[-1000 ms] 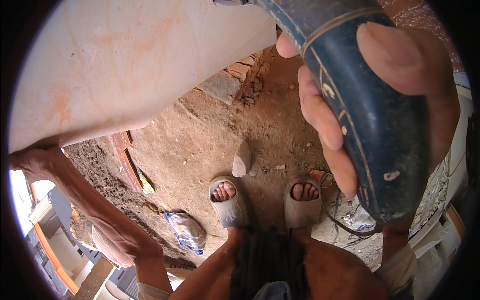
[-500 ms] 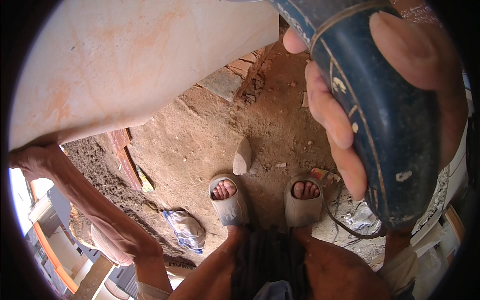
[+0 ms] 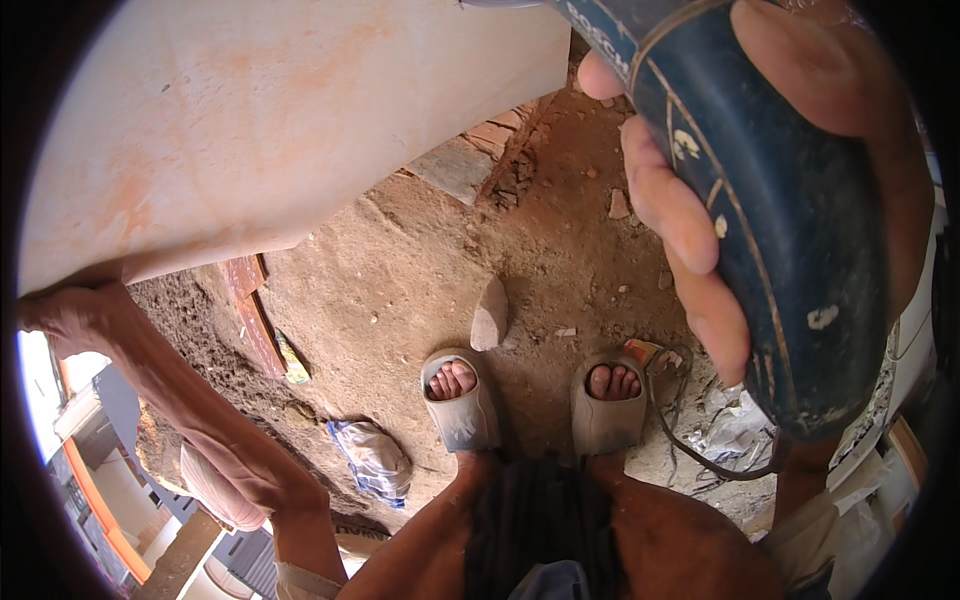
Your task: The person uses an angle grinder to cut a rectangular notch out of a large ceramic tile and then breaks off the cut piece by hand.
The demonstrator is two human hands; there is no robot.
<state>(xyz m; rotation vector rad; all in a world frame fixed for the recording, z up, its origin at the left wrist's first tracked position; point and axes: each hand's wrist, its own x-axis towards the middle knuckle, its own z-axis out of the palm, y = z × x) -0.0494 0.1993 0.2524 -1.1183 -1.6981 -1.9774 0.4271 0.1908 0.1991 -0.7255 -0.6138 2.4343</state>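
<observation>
A large pale slab [image 3: 300, 110] with orange-brown stains fills the upper left. At its lower left corner my left hand [image 3: 62, 318] grips the edge; the fingers are mostly hidden by the slab. Close to the camera on the right, my right hand [image 3: 680, 210] is wrapped around the body of a dark blue corded power tool [image 3: 790, 230] with pale scuffs. The tool's front end lies beyond the top of the picture, near the slab's upper right edge. Its black cord [image 3: 715, 468] hangs from the rear end and curves toward the ground.
My feet stand in grey slides [image 3: 465, 410] on bare dirt [image 3: 400, 270]. A pointed stone [image 3: 490, 315] lies ahead of them, and a broken brick block [image 3: 455, 165] sits under the slab's edge. Wooden strips [image 3: 255, 315], a crumpled plastic bag [image 3: 370, 462] and clear plastic scraps [image 3: 735, 425] lie around.
The power tool and my right hand have shifted slightly to the right and up. The slab's right edge appears a little farther right. My left hand keeps its place at the slab.
</observation>
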